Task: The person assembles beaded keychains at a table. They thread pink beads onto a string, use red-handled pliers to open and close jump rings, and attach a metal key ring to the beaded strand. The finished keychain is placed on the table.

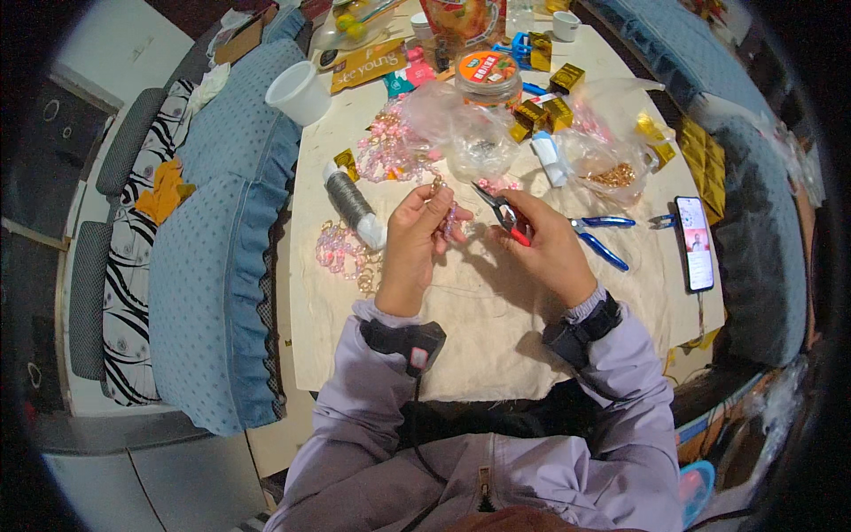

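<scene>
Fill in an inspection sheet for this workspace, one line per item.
Surface: pale table, cream cloth over its near part.
Work items: beaded strand; red-and-black pliers; pink beads and a grey spool at left; blue-handled pliers at right.
Clutter: plastic bags, gold boxes, white tub, lit phone.
Hands: left hand pinches the strand; right hand grips the red-and-black pliers, jaws toward the left hand.
Cables: dark cable running down from the left wrist strap.
Surroundings: blue-covered seating on both sides.
</scene>
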The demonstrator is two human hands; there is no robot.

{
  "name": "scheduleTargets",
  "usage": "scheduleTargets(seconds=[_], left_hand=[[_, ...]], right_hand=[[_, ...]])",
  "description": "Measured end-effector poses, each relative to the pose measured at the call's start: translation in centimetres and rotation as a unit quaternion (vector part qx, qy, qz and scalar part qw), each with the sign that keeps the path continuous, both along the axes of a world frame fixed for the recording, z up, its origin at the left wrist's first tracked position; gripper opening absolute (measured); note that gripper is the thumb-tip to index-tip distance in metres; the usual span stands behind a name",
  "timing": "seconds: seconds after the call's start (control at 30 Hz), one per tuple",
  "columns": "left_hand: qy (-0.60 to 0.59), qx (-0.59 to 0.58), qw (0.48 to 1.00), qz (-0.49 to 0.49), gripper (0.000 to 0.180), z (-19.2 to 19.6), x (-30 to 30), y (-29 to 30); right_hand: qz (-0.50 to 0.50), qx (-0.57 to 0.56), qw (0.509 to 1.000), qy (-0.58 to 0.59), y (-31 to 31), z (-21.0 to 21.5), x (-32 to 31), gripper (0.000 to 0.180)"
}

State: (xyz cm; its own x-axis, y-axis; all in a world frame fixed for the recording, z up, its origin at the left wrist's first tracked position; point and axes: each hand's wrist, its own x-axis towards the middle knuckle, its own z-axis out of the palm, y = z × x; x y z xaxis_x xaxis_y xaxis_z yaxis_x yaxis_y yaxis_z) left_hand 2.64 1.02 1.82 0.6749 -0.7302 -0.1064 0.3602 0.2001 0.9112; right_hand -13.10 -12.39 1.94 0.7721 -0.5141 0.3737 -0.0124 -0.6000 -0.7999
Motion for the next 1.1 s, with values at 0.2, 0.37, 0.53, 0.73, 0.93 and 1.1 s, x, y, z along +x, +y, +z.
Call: scheduleTargets(seconds=[0.2,0.37,0.53,0.73,0.93,1.1], left_hand=[[-0.012,-0.003,1.000,-0.006,0.024,0.6,0.2,0.4],[-0.028,-0.003,0.999,-0.017,0.023,1.0,0.2,0.6],[-0.037,-0.010,0.999,-0.016,0.022,1.1,0.2,0.6],[-0.046,-0.028,0.999,-0.011,0.022,1.1,0.1,0.6],[-0.049,-0.026,0.998,-0.019,0.022,1.0,0.1,0.6],[-0.056,-0.025,0.998,-0.020,0.021,1.1,0.0,0.5]], right_hand=[[0.002,-0.012,0.998,0.063,-0.1,0.3,-0.2,0.054],[0.007,-0.001,0.998,0.065,0.1,0.5,-0.3,0.052],[0.016,-0.027,0.998,0.047,0.1,0.6,-0.1,0.052],[0.020,-0.018,0.998,0.064,0.2,0.8,-0.3,0.051],[0.020,-0.043,0.998,0.044,0.1,0.5,-0.2,0.050],[0.020,-0.044,0.998,0.050,0.1,0.7,-0.2,0.049]])
